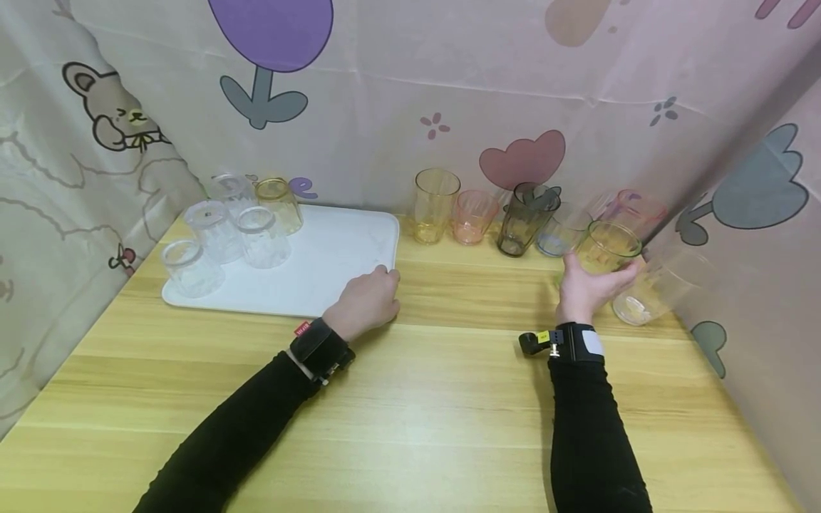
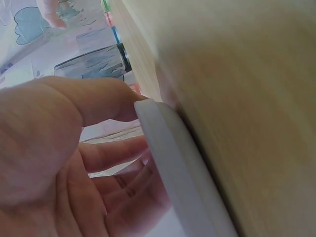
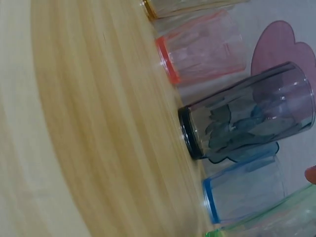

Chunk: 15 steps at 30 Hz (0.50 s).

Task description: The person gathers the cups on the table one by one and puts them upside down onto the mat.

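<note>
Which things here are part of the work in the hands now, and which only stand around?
In use: green glass held by right hand; white tray gripped by left hand.
Standing around: dark glass, pink glass, yellow glass.

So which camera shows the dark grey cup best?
The right wrist view: the dark grey cup fills the frame, sharp and unblocked. The head view shows it whole but small. The left wrist view catches only a blurred part.

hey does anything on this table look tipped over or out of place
One thing: a clear glass lies on its side at the table's right edge, beside the right hand, which grips a green glass. The other coloured glasses stand upright; those on the white tray sit upside down. No spill shows.
</note>
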### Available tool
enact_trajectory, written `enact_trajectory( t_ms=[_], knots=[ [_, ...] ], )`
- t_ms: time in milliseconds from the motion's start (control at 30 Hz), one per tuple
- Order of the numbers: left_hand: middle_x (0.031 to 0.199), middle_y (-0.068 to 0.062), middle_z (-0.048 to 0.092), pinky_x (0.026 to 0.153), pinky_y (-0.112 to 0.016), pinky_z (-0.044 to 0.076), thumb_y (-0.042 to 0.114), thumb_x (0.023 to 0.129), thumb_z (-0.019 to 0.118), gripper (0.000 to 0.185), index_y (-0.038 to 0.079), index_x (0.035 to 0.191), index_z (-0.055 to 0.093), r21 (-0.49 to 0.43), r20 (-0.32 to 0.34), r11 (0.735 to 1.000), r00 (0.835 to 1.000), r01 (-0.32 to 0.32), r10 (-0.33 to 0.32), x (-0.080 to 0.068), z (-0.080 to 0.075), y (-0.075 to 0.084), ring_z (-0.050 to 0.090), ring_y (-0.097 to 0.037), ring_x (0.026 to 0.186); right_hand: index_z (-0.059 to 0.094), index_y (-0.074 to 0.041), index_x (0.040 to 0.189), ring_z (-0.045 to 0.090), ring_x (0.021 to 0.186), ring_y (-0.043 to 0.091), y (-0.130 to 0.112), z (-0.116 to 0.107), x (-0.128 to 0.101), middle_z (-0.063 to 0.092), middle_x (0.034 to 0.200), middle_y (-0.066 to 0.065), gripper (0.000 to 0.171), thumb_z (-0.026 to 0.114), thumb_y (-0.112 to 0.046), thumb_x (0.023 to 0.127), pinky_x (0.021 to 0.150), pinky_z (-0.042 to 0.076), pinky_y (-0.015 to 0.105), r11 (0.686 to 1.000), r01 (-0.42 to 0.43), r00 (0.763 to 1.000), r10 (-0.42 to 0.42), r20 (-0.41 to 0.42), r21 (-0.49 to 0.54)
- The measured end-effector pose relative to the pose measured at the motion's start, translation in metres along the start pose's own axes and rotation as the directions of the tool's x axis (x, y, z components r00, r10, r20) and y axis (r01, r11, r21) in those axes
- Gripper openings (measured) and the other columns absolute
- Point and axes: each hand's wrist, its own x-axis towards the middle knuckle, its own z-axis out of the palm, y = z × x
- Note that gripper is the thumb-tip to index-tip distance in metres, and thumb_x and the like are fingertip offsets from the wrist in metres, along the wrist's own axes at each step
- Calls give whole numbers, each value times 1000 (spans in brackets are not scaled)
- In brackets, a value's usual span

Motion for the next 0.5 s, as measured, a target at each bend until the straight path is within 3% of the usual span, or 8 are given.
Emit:
enact_trajectory(
  t_ms=[300,500],
  knots=[
    [101,-15,60,66,-41,57,6,92,63,25,-3,116,64,-8,0,1000,1000,1,-1,0,-2,3,59,-25,77,1,-25,167,3,153,-1,0,-6,6,3,172,-10,109,78,-12,92,120,17,14,993,-83,994,76,82,87],
    [99,-14,60,64,-40,56,6,92,63,22,-2,112,64,7,-12,1000,1000,0,0,0,0,2,59,-24,74,8,-28,165,6,153,-1,0,-6,7,8,172,-9,103,79,-13,91,120,18,14,994,-95,993,90,78,59]
  ],
)
